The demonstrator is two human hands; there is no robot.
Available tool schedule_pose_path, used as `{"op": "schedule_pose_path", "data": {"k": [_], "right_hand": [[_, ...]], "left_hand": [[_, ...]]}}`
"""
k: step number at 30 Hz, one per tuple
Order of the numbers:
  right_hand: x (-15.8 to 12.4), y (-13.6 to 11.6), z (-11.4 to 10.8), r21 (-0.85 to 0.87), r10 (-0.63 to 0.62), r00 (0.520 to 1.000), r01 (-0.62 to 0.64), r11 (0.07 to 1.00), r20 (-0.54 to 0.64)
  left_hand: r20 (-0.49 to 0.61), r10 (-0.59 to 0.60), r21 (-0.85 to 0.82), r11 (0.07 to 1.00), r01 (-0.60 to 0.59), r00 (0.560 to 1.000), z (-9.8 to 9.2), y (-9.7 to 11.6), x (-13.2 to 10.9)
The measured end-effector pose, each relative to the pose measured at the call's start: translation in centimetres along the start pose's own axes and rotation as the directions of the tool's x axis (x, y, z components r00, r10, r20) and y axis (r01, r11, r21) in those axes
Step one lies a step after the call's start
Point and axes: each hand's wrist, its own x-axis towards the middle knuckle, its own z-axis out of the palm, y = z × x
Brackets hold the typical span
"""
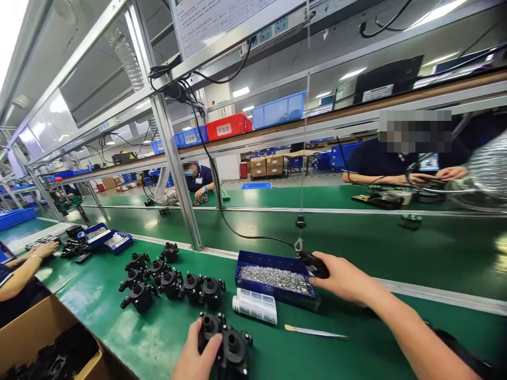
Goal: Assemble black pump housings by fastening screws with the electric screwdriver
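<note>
My left hand (200,351) is closed around a small black pump housing (209,323) near the bench's front edge. A second black pump (234,348) stands right beside it. Fingers of my right hand (336,274) wrap round a black electric screwdriver (315,264) that hangs from a cord, tilted over the right end of a blue bin (273,258). Small silver screws (273,277) fill that bin. In front of it lies a roll of white labels (255,305), and a thin pair of tweezers (315,331) rests to the right.
Several black pumps (170,282) stand in a group on the green bench (99,295). A cardboard box (43,316) of black parts is at lower left. A metal post (174,174) rises behind the pumps. Co-workers sit at left and across the line.
</note>
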Motion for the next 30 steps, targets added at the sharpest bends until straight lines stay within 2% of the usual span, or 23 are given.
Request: {"op": "schedule_pose_path", "data": {"k": [2, 3, 4, 5, 7, 8, 9, 10, 11, 14, 17, 19, 21, 25, 30], "right_hand": [[-0.2, -0.3, -0.3, -0.017, -0.008, 0.991, 0.010, 1.000, 0.134], [-0.3, -0.4, -0.5, -0.027, -0.004, 0.985, 0.009, 1.000, 0.173], [-0.4, -0.6, -0.7, -0.043, 0.012, 0.984, -0.004, 0.999, 0.180], [-0.6, -0.7, -0.9, -0.061, 0.026, 0.984, -0.015, 0.998, 0.177], [-0.9, -1.3, -1.5, -0.099, 0.053, 0.985, -0.037, 0.994, 0.162], [-1.2, -1.7, -1.9, -0.119, 0.066, 0.988, -0.049, 0.992, 0.139], [-1.5, -2.2, -2.2, -0.137, 0.075, 0.992, -0.060, 0.989, 0.105], [-1.8, -2.9, -2.6, -0.154, 0.077, 0.995, -0.066, 0.986, 0.063], [-2.1, -3.7, -2.8, -0.169, 0.074, 0.997, -0.069, 0.983, 0.018], [-2.8, -6.4, -2.8, -0.210, 0.022, 0.998, -0.035, 0.977, -0.064], [-3.0, -8.2, -1.1, -0.256, -0.034, 0.999, 0.038, 0.966, 0.019], [-2.7, -8.2, 0.4, -0.298, -0.036, 0.994, 0.066, 0.952, 0.105], [-2.2, -7.7, 1.7, -0.338, -0.025, 0.985, 0.083, 0.938, 0.174], [-0.9, -6.1, 3.2, -0.379, -0.009, 0.962, 0.116, 0.918, 0.273], [0.6, -6.0, 4.6, -0.392, 0.052, 0.951, 0.075, 0.917, 0.304]], "left_hand": [[0.090, 0.024, 0.008, 1.000, -0.024, 0.996, 0.2, 2.7, 1.1], [0.146, 0.032, 0.022, 0.999, -0.036, 0.989, -0.3, 4.2, 1.6], [0.201, 0.061, 0.040, 0.997, -0.071, 0.978, -1.2, 5.8, 2.3], [0.210, 0.105, 0.053, 0.991, -0.119, 0.972, -2.3, 7.3, 3.1], [0.129, 0.239, 0.067, 0.966, -0.249, 0.962, -4.7, 10.4, 5.4], [0.127, 0.304, 0.108, 0.942, -0.318, 0.944, -5.5, 11.9, 7.0], [0.174, 0.331, 0.195, 0.912, -0.362, 0.927, -6.0, 13.3, 8.9], [0.251, 0.315, 0.322, 0.865, -0.385, 0.915, -6.0, 14.5, 11.0], [0.308, 0.295, 0.361, 0.843, -0.398, 0.905, -5.5, 15.7, 13.2], [0.434, 0.228, 0.427, 0.800, -0.422, 0.872, -2.2, 18.2, 19.4], [0.560, 0.172, 0.463, 0.746, -0.478, 0.811, 1.5, 19.3, 23.1], [0.620, 0.157, 0.461, 0.720, -0.519, 0.769, 3.3, 19.4, 24.2], [0.640, 0.160, 0.460, 0.704, -0.541, 0.752, 4.4, 19.3, 24.5], [0.633, 0.156, 0.476, 0.693, -0.541, 0.758, 5.5, 18.7, 24.6], [0.626, 0.156, 0.456, 0.722, -0.521, 0.764, 4.8, 17.9, 24.9]]}}
